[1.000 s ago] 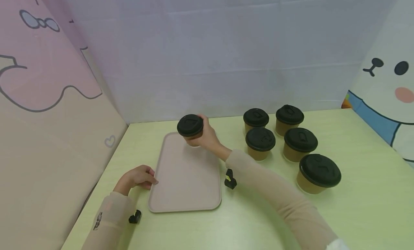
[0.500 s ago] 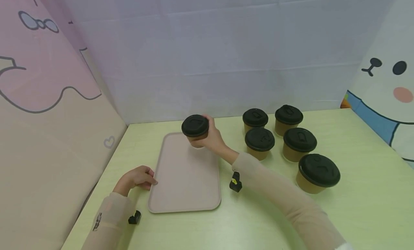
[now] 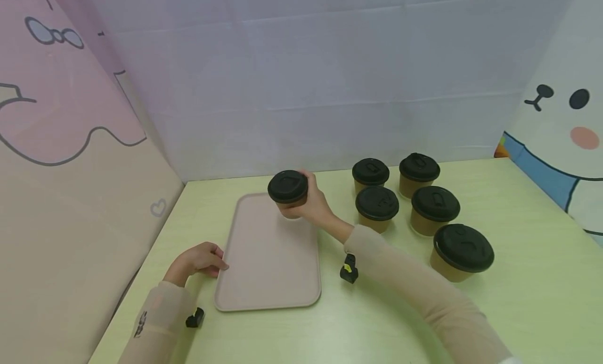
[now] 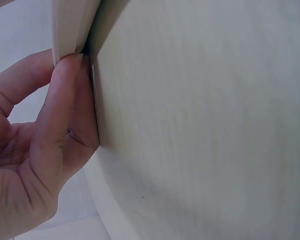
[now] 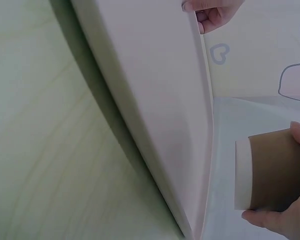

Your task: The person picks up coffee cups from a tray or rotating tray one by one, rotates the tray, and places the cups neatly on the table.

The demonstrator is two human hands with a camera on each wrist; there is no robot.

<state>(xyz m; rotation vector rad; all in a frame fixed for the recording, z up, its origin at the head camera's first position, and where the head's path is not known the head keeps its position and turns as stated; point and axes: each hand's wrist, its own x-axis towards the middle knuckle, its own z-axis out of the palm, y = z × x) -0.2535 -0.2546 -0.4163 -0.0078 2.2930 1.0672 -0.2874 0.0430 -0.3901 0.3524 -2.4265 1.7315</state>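
Near the far right part of the pinkish-beige tray (image 3: 268, 269), my right hand (image 3: 316, 204) grips a brown paper cup (image 3: 288, 187) with a black lid. The cup is upright, and the right wrist view shows its pale base (image 5: 243, 174) raised off the tray. Fingers and thumb wrap round the cup's side. At the tray's left rim (image 4: 72, 30), my left hand (image 3: 200, 259) pinches the edge between thumb and fingers. The tray's surface carries nothing.
Several more brown cups with black lids, such as the nearest cup (image 3: 463, 251), stand on the table (image 3: 377, 322) right of the tray. A pale cloth backdrop (image 3: 292, 91) rises behind, with printed panels at both sides.
My right hand has carried the cup a short way right and slightly towards me, still over the tray. The left hand stays at the tray's edge.
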